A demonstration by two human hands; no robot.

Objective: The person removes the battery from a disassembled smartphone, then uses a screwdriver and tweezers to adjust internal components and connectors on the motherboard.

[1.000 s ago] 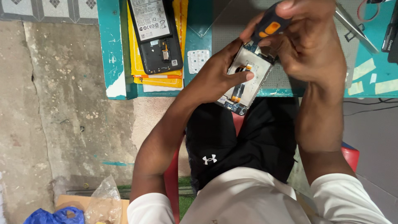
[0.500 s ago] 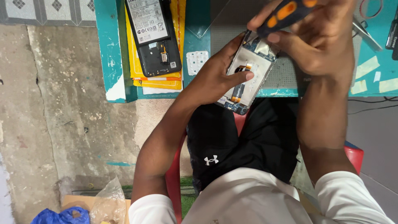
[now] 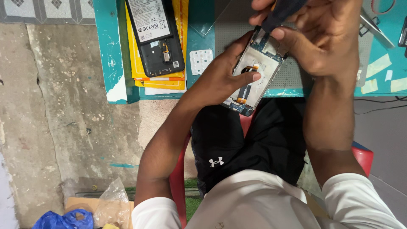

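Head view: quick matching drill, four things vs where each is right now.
1. opened phone frame
2. dark-handled tool
3. black phone back with battery
4. blue bag

a. on the yellow packets
b. on the floor, bottom left
c. in the left hand
d. in the right hand

Pairs: 1-c, 2-d, 3-a, 4-b

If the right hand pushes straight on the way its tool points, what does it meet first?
Most likely the upper end of the opened phone, which the left hand holds. The right hand aims its dark-handled tool down at it; the tip is hidden, so contact is unclear.
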